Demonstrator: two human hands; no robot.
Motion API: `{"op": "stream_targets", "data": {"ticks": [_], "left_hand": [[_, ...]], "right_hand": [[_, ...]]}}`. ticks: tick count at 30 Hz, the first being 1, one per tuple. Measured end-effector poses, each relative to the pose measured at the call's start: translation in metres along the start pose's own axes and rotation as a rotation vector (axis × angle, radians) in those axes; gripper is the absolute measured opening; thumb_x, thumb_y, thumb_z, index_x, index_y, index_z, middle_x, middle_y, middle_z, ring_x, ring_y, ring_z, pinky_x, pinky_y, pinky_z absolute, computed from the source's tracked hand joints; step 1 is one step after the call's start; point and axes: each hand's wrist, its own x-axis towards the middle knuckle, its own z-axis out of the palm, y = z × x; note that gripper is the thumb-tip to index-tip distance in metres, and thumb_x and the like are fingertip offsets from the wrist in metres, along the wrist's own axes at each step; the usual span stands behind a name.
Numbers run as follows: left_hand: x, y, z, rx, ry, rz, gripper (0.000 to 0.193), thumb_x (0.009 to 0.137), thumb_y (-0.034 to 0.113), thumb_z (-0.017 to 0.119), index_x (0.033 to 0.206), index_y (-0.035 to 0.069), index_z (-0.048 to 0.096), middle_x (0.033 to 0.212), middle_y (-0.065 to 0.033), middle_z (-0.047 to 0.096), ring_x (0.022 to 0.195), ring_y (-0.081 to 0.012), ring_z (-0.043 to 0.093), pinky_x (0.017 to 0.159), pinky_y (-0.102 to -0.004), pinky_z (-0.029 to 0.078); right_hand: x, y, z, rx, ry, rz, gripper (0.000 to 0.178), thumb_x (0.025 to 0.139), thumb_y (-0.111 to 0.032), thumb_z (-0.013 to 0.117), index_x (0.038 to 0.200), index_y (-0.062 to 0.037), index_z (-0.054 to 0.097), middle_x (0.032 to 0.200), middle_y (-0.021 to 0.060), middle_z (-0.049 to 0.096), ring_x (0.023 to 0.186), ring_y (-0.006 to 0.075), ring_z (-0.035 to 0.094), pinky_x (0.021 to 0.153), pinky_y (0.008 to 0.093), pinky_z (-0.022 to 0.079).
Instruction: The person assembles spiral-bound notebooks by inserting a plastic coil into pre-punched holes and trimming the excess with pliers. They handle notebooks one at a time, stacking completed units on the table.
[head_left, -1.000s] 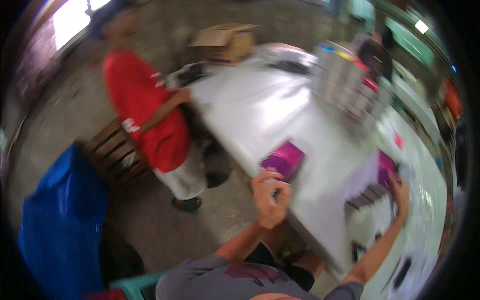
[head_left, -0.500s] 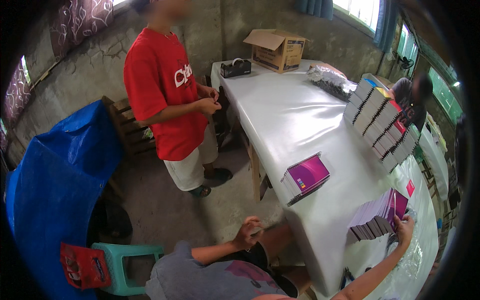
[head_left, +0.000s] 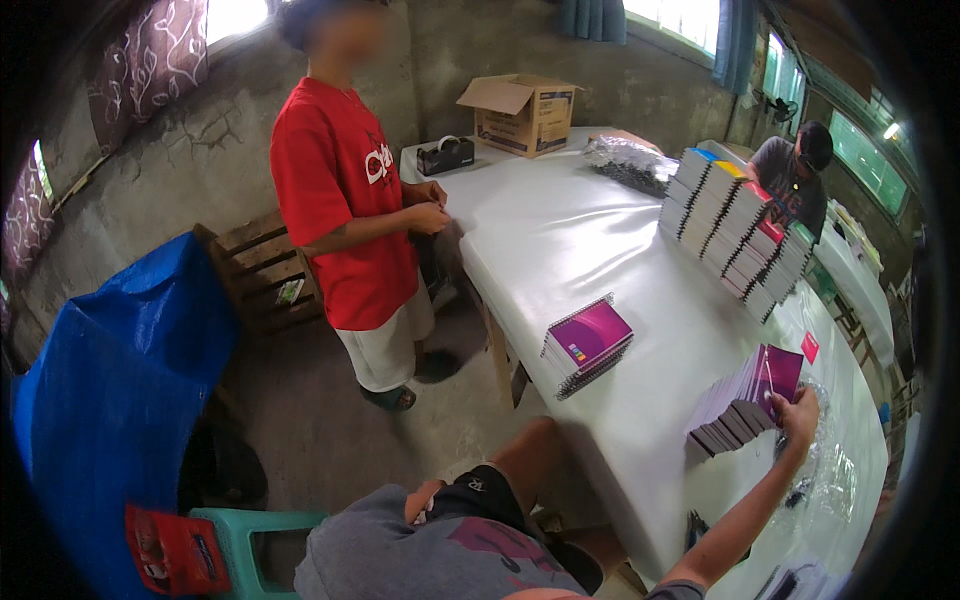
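My right hand point(head_left: 798, 414) reaches over the table and pinches the edge of the front purple notebook point(head_left: 778, 369) in a leaning row of notebooks point(head_left: 722, 418). A thin white line shows on that cover by my fingertips; whether it is a strand or glare I cannot make out. Part of my left hand point(head_left: 424, 502) shows low against my grey shirt, above my lap, with its fingers hidden. Left of the row, a second stack of purple spiral notebooks point(head_left: 592, 338) lies flat on the white-covered table point(head_left: 660, 500).
Tall stacks of spiral notebooks point(head_left: 735, 230) stand farther back, before a seated person. A bag of black coils point(head_left: 630, 165), a cardboard box point(head_left: 525, 118) and a tape dispenser point(head_left: 445, 156) sit at the far end. Someone in a red shirt point(head_left: 325, 200) stands left. Clear plastic point(head_left: 835, 470) and pliers point(head_left: 695, 528) lie nearby.
My left hand has dropped from its raised place beside the table to my body. My right hand stays at the notebook row. The whole view has shifted slightly.
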Motion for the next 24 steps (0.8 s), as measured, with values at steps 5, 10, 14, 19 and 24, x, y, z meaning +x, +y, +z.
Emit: {"op": "stream_targets", "data": {"ticks": [5,10,14,19,24], "left_hand": [[-0.011,-0.009,-0.008,0.015,-0.026,0.002,0.043,0.084,0.034,0.052,0.11,0.001,0.058,0.107,-0.0199,0.06,0.097,-0.0361,0.059,0.082,-0.0417,0.047],[-0.012,-0.001,-0.018,0.04,-0.026,0.02,0.043,0.084,0.034,0.052,0.11,0.001,0.058,0.107,-0.0196,0.06,0.097,-0.0362,0.059,0.082,-0.0418,0.047],[-0.014,0.006,-0.024,0.055,-0.015,0.025,0.042,0.084,0.034,0.052,0.11,0.002,0.058,0.107,-0.0194,0.06,0.098,-0.0362,0.059,0.082,-0.0419,0.047],[-0.017,0.009,-0.023,0.062,-0.012,0.033,0.042,0.084,0.034,0.051,0.11,0.002,0.058,0.107,-0.0191,0.06,0.098,-0.0363,0.059,0.082,-0.0419,0.047],[-0.021,0.009,-0.028,0.08,-0.019,0.039,0.042,0.084,0.034,0.05,0.11,0.002,0.058,0.107,-0.0188,0.061,0.098,-0.0363,0.059,0.081,-0.042,0.047]], "right_hand": [[-0.017,-0.04,-0.012,0.051,-0.082,0.138,0.046,0.062,-0.023,0.082,0.09,0.0007,0.054,0.085,0.0184,0.063,0.081,0.0339,0.061,0.073,0.0412,0.046],[-0.03,-0.067,-0.034,-0.073,-0.084,0.147,0.049,0.063,-0.027,0.082,0.095,-0.0023,0.054,0.091,0.0176,0.065,0.088,0.0348,0.062,0.075,0.0418,0.047],[-0.036,-0.077,-0.038,-0.099,-0.079,0.179,0.05,0.064,-0.028,0.081,0.099,-0.0046,0.053,0.094,0.0163,0.065,0.09,0.0342,0.062,0.077,0.0426,0.047],[-0.039,-0.082,-0.038,-0.11,-0.1,0.187,0.05,0.067,-0.028,0.079,0.103,-0.0061,0.051,0.099,0.0157,0.064,0.093,0.0343,0.062,0.078,0.0443,0.047],[-0.041,-0.09,-0.039,-0.13,-0.095,0.191,0.048,0.068,-0.026,0.078,0.101,-0.0059,0.05,0.098,0.0159,0.064,0.093,0.0353,0.061,0.077,0.0453,0.047]]}}
